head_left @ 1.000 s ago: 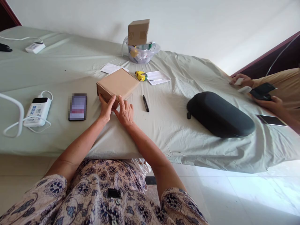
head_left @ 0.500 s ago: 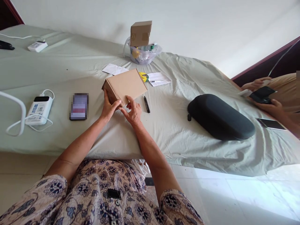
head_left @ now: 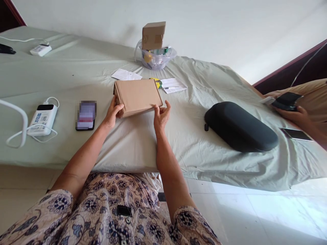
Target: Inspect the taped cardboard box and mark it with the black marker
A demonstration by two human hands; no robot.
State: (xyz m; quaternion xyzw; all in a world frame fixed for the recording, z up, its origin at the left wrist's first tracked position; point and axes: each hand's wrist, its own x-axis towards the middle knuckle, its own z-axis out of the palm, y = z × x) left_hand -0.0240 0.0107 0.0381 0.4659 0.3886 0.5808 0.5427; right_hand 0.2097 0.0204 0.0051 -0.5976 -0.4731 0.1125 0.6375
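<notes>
A flat brown cardboard box (head_left: 138,96) lies on the pale green sheet (head_left: 76,75), squared to me. My left hand (head_left: 112,114) grips its near left corner, thumb on the front edge. My right hand (head_left: 161,115) holds the near right corner, fingers curled against the side. A yellow tape measure (head_left: 156,82) peeks out just behind the box. The black pen that lay right of the box is hidden by my right hand.
A phone (head_left: 86,115) and a white power bank (head_left: 43,119) with cable lie left. A black oblong case (head_left: 240,126) sits right. Papers (head_left: 173,85), a clear bowl (head_left: 157,58) and a small box (head_left: 153,35) stand behind. Another person's hand (head_left: 293,114) holds a phone at the right edge.
The box has turned from a diagonal to square with me. My hands spread apart from its near corner to its left and right corners.
</notes>
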